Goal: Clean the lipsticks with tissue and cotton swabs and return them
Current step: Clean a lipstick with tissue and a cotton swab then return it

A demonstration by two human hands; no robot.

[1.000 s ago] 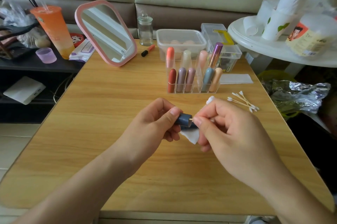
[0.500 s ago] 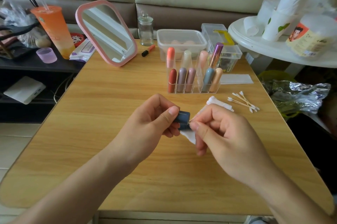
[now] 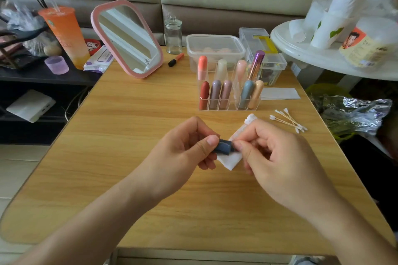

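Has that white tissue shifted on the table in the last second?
Yes. The tissue showed only below the hands; now its far end reaches toward the cotton swabs.

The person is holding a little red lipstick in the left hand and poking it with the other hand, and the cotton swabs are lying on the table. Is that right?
Not quite: the head view shows the lipstick in the left hand is dark blue, not red. The right hand does work at its end, and the cotton swabs do lie on the table.

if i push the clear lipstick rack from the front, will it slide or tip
The clear lipstick rack probably slides: it sits low and wide on the smooth wooden table. The tall lipsticks lean loosely, so they would likely rattle or topple backward.
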